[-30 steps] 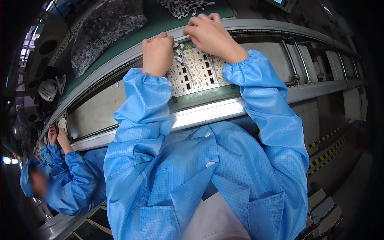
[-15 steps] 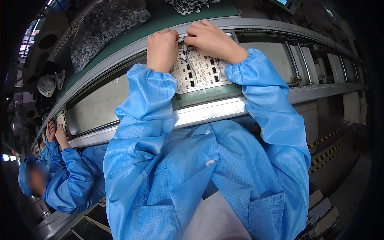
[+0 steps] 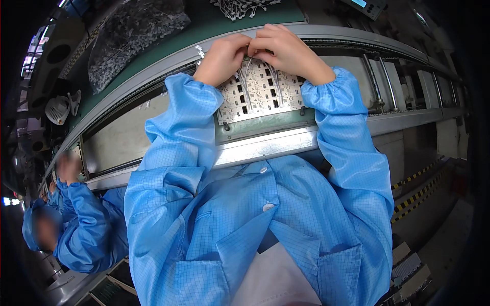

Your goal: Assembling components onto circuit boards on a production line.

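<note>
A panel of pale circuit boards with dark rectangular parts lies on a green carrier in front of me. Thin white cables run across the panel. At its far edge my left hand and my right hand meet, fingertips pinched together. One white cable rises to these fingertips; its end is hidden by the fingers. Left of my left hand a small white connector sticks out over the rail.
The carrier sits between metal conveyor rails. Beyond them, a green bench bears a clear bag of white connectors and a loose bunch of white cables. A small white fan stands at left. A co-worker in blue works farther left.
Both hands have shifted right along the panel's far edge and come together at the fingertips. The connector left of my left hand has come into view. The co-worker's hands have moved.
</note>
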### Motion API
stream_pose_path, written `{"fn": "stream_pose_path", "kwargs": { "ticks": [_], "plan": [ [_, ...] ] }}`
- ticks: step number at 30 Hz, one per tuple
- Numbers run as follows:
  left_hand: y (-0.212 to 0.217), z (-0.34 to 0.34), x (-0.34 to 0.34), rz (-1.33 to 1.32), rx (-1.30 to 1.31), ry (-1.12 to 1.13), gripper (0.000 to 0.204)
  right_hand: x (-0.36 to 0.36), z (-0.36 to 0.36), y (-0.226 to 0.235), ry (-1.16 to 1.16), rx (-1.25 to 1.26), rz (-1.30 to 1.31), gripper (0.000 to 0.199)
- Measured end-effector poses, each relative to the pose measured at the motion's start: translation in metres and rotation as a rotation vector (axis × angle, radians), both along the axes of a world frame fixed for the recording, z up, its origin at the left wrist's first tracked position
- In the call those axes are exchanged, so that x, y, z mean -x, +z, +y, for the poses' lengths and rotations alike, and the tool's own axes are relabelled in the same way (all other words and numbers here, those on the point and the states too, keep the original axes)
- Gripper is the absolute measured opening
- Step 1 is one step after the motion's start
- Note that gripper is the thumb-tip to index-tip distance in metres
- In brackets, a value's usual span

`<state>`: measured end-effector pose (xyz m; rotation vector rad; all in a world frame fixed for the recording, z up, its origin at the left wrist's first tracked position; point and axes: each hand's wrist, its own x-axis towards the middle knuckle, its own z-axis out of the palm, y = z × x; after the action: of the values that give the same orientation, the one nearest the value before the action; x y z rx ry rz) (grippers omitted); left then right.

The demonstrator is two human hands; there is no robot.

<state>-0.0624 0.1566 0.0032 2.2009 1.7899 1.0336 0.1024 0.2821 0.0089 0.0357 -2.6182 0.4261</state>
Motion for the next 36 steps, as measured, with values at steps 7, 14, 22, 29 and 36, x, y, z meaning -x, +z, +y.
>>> {"fn": "stream_pose_path", "kwargs": {
  "ticks": [7, 14, 22, 29, 36],
  "plan": [
    [-0.005, -0.004, -0.011, -0.441, 0.102, 0.269, 0.024, 0.007, 0.027, -0.012, -0.024, 0.297, -0.093, 0.016],
    [-0.010, -0.009, -0.016, -0.101, -0.016, 0.225, 0.019, 0.005, 0.035, -0.030, -0.203, -0.040, 0.046, 0.019],
    [0.009, -0.033, 0.029, 0.314, 0.036, 0.751, 0.030, -0.022, 0.028, -0.017, -0.316, -0.042, 0.002, 0.006],
    [0.008, -0.038, 0.026, 0.346, 0.479, 1.000, 0.051, -0.028, 0.018, -0.008, -0.418, -0.107, -0.130, 0.009],
    [-0.004, -0.031, 0.029, 0.357, 0.362, 0.885, 0.031, -0.028, 0.023, -0.006, -0.449, -0.080, -0.169, 0.015]
  ]
}}
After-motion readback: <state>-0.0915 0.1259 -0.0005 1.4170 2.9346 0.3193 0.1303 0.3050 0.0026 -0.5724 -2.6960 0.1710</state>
